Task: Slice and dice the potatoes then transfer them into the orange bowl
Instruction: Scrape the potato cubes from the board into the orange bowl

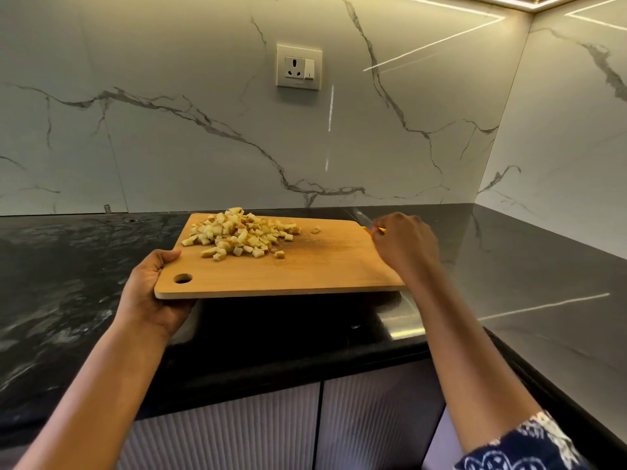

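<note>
While my left hand (152, 290) grips the board (305, 269) of dice (237, 237) over the black surface (68, 283), my right hand (403, 245) pinches, seemingly, a knife (368, 222); marble walls (203, 147) behind.

Light's warm and kinda low overall. The main source is an LED strip (502, 3) way up and to the right of my cutting board (322, 269), and it throws thin bright streaks across the glossy marble wall (169, 147) behind the board. One vertical glare line sits straight above the board's far right corner. Right of the board the countertop (526, 266) mirrors a streak and goes grey; left of it the stone stays dark with patchy sheen. Heavy shadow directly under the board. My right hand (405, 245) at the board's right edge is a bit smeared, knife (366, 220) too. The wide lens bows the counter edge below the board, and everything's slightly soft.
</note>
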The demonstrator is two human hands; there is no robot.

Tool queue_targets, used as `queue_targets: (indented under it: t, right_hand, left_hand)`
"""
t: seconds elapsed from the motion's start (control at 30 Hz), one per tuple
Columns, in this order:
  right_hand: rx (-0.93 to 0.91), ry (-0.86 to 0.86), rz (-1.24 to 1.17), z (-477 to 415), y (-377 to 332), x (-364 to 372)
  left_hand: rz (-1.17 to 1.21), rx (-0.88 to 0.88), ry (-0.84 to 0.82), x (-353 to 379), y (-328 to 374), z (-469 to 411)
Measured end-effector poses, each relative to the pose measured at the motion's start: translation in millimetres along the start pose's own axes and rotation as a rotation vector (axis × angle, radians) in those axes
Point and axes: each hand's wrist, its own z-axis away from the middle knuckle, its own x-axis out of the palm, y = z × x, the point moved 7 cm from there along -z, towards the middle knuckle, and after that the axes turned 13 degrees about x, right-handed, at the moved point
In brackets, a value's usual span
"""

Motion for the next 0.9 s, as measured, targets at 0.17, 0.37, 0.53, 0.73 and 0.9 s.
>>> queue_targets:
  t: [0.17,0.37,0.53,0.73,0.9]
  right_hand:
    - [-0.341,-0.094,-0.135,52.7,-95.1,4.9]
    - [-0.391,-0.054,-0.052,74.9,-144.8,21.0]
    - [-0.301,-0.062,-0.026,59.2,-115.9,27.5]
    - [-0.198,-0.116,-0.007,40.8,-77.3,20.0]
    - [-0.183,-0.055,-0.075,32.5,-61.4,-2.2]
  left_hand:
    - [0.023,-0.012,-0.011,1.3,0.5,4.8]
    - [0.028,0.000,-0.017,4.1,4.6,11.4]
    - [0.039,0.000,-0.024,-2.1,4.7,11.3]
    - [0.026,-0.003,-0.028,-5.1,7.0,9.5]
    - [0.001,-0.023,-0.001,-10.6,6.3,8.7]
